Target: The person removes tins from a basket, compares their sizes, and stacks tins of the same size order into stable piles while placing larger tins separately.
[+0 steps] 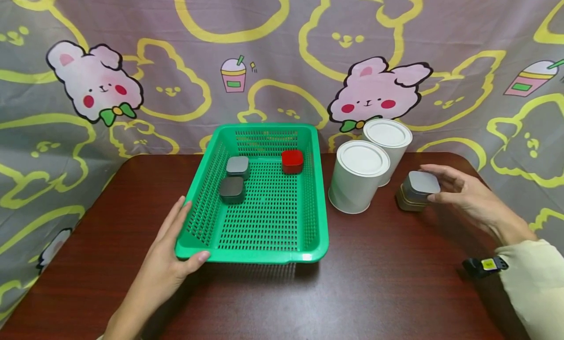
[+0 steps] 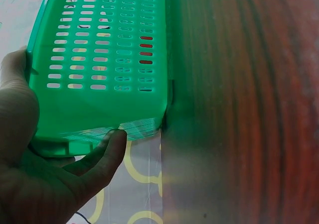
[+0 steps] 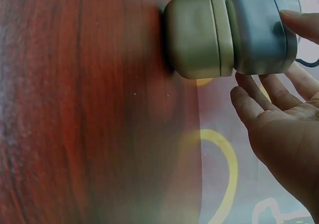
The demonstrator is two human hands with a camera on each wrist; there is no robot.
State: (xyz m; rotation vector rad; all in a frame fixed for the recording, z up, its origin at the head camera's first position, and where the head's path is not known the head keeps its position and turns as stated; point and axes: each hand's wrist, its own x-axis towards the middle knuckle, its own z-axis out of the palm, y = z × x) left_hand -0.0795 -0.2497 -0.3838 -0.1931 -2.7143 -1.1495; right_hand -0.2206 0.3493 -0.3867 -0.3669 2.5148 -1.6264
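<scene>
My left hand (image 1: 166, 256) grips the near left corner of a green plastic basket (image 1: 251, 256), thumb on the rim and fingers along the outer side. Inside the basket, a grey tin (image 1: 238, 163) and a dark tin (image 1: 232, 188) sit at the left, with a red tin (image 1: 292, 159) at the far right. On the table to the right, my right hand (image 1: 476, 200) pinches a blue-grey tin (image 1: 424, 183) between thumb and fingers. That tin sits on top of a gold tin (image 3: 194, 37), which stands on the table.
Two white cans (image 1: 359, 178) with lids stand between the basket and the stacked tins, one behind the other. A patterned cloth (image 1: 273, 60) hangs behind the dark wooden table (image 1: 374, 281). Around the right wrist is a black strap (image 1: 484, 265).
</scene>
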